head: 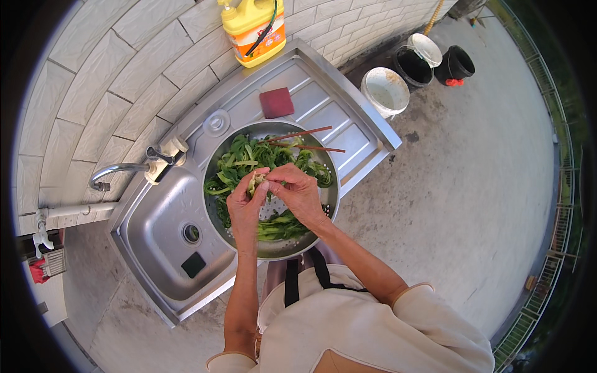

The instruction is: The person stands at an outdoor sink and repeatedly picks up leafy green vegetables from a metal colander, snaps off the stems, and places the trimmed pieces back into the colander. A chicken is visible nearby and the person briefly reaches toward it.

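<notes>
Above a round metal colander point(215, 163), my left hand point(246, 198) pinches a small pale-green vegetable piece point(256, 182). The fingertips of my right hand point(298, 193) close on the same piece from the other side. Wilted leafy greens point(238, 158) heap at the colander's far side. A neater bundle of green stems point(282, 227) lies at its near side, partly under my right wrist. Two brown chopsticks point(310, 148) rest in the greens, their ends sticking out over the right rim. Holes show in the colander's bottom between the two piles.
The colander stands on a stainless steel sink unit, overlapping the basin point(154, 233) and the ribbed drainboard point(345, 135). A faucet point(121, 169) leans over the left. A dark red scouring pad point(276, 102) and a yellow detergent jug point(255, 32) sit behind. Several buckets point(385, 93) stand on the floor.
</notes>
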Demonstrator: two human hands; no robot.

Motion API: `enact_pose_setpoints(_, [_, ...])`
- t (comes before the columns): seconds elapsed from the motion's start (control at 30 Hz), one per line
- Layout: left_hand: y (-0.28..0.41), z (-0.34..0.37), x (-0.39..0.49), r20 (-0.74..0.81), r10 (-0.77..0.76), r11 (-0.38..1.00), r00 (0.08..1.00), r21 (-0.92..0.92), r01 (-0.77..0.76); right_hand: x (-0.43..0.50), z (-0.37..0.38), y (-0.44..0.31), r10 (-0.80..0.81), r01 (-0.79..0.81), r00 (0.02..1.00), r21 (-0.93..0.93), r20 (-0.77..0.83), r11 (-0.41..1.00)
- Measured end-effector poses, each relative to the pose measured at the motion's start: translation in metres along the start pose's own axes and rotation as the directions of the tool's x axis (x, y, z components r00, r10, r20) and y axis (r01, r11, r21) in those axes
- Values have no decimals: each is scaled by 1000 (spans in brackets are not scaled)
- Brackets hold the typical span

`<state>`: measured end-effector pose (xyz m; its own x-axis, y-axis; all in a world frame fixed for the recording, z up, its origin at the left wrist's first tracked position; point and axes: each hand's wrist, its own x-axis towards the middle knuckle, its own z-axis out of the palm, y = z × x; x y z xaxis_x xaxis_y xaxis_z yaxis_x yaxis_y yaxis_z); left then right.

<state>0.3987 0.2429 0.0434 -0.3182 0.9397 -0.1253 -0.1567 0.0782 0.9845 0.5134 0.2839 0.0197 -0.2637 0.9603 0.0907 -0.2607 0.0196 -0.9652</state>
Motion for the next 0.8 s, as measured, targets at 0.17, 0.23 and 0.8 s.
enact_pose_setpoints(0.17, [7,-4,-3,0,-11,999,1000,39,11,-6,8,-10,59,-61,998,-93,-28,994])
enact_pose_setpoints(0.23, [9,-6,-3,22,-8,999,1000,38,7,-6,8,-16,67,-69,997,-100,-30,993])
enact_pose_setpoints(0.8, [30,-35,20,193,-124,905,973,423,31,28,4,-62,-198,469,870,-629,452,620])
